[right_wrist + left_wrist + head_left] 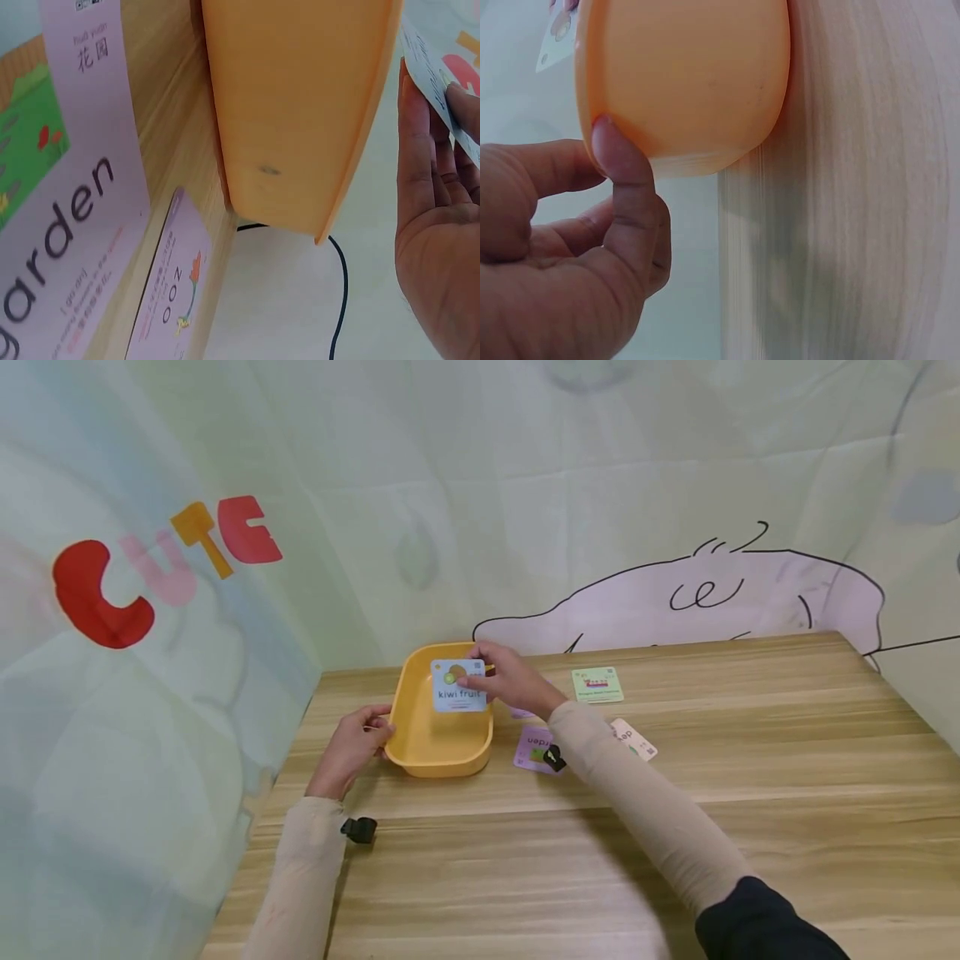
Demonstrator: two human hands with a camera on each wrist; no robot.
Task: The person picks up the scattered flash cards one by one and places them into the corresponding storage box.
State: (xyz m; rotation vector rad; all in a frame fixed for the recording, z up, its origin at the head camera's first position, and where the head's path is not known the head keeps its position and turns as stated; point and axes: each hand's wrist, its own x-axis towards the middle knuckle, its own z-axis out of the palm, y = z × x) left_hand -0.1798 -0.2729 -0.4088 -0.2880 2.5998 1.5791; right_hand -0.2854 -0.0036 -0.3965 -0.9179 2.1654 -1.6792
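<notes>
Light-blue, square-cut kiwi fruit card (452,702), printed side upward, above the shallow, round-cornered yellow tray (438,745)

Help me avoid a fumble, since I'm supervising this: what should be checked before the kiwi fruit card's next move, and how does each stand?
1. Kiwi fruit card held: ok, the right hand pinches it.
2. Card over the yellow tray: ok, held above it.
3. Tray steadied: ok, the left hand grips it.
4. Card face unobstructed: not ok, the thumb covers part.
5. Tray floor bare: cannot tell, the card hides part.
6. Garden card and green card outside the tray: ok, both on the table.
</notes>
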